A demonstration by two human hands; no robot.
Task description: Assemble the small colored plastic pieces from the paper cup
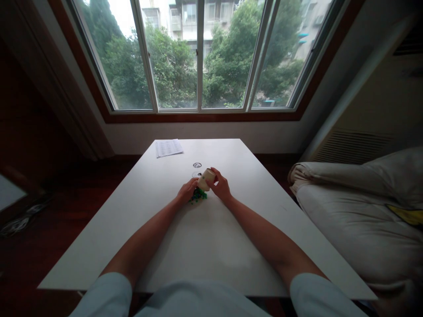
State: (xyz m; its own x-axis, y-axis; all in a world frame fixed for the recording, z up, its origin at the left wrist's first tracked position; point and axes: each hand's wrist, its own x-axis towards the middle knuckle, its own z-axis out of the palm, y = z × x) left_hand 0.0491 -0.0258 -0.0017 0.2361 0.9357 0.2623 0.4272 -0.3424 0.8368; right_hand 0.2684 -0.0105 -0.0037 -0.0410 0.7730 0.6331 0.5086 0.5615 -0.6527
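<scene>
My right hand point(220, 186) is wrapped round a small beige cup point(206, 178), which is tipped over with its mouth pointing down and left. Below the mouth lies a little heap of small green pieces point(198, 195) on the white table point(172, 246). My left hand point(186, 191) rests on the table right beside the heap, its fingers curled toward the pieces; what it holds, if anything, is too small to make out. Both forearms stretch out from the near edge of the table.
A printed sheet of paper point(168, 147) lies at the table's far left corner. A small round lid or ring point(197, 165) sits just beyond the cup. A white cushioned sofa point(363, 207) stands to the right, and a large window point(198, 53) is behind.
</scene>
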